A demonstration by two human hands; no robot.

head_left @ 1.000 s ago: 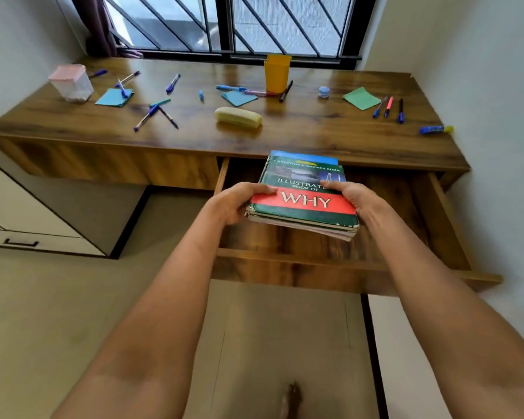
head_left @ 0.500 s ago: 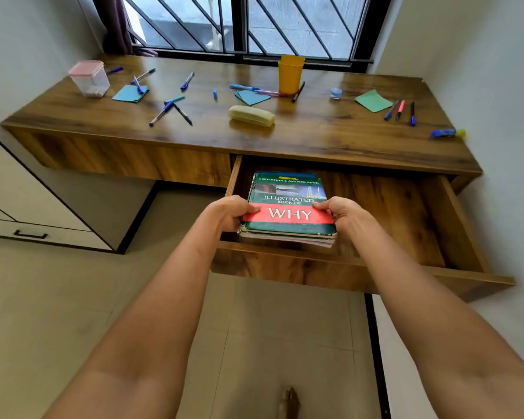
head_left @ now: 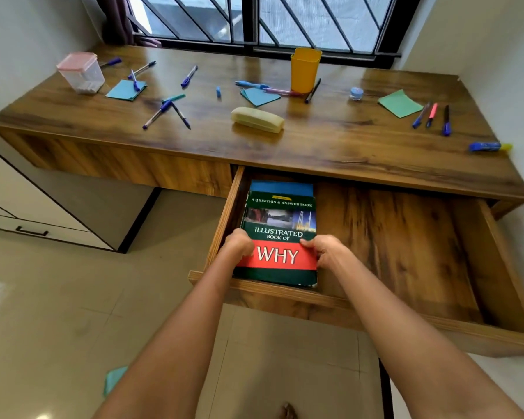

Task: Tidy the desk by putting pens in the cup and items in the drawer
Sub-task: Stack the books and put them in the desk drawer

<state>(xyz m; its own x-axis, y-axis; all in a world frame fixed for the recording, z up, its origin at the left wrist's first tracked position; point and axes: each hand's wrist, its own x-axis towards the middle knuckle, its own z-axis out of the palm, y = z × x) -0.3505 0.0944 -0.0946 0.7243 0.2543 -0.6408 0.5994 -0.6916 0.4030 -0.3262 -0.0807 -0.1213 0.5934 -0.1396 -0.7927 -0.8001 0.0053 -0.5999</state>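
1. Far left on the bench (head_left: pixel 330 140) we see a tub (head_left: pixel 81 72) with a pink lid, a teal note (head_left: pixel 125 90) just beside it, and blue pens (head_left: pixel 167 111) scattered around.
2. Mid-bench there's a pale case (head_left: pixel 257 119), another teal note (head_left: pixel 259 96), and the yellow cup (head_left: pixel 305 69) standing upright near the window, with a black pen (head_left: pixel 312 91) touching its base.
3. Below the bench the drawer (head_left: pixel 406 237) is pulled wide open, and the book (head_left: pixel 280 219) lies flat in its left end, on top of a blue book (head_left: pixel 280 187).
4. Our left hand (head_left: pixel 239 244) has its grip curled on the book's left edge, with fingers partly hidden.
5. Our right hand (head_left: pixel 328 251) holds the right edge, thumb on the red cover band and fingers curled down the side.
6. Right on the bench we spot a small jar (head_left: pixel 356 93), a green note (head_left: pixel 400 103), three pens (head_left: pixel 432 116) side by side, and a blue marker (head_left: pixel 487 146) by the wall.
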